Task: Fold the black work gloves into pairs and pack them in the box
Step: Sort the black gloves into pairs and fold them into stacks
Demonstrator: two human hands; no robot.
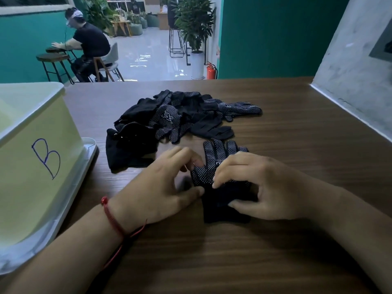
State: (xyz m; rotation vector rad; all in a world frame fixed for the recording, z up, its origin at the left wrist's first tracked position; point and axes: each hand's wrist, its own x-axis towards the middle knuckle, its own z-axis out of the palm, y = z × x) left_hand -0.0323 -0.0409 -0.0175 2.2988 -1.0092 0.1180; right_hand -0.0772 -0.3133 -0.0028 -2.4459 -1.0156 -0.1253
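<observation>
Black dotted glove (203,172) — in the pinch of left hand (161,192) and right hand (265,187)

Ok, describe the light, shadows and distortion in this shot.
Head view: dim, bluish light; the left hand and right hand cast shadows on the table; wide-angle distortion tilts the box; glare streaks the far floor; dots on the glove look sharp.

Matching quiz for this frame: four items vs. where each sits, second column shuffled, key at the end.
1. box marked B
2. glove pile
3. dotted glove
4. red cord

A. on the left wrist
B. gripped by left hand and right hand
C. left side of the table
D. mid-table, beyond the hands

Pairs: 1-C, 2-D, 3-B, 4-A
</observation>
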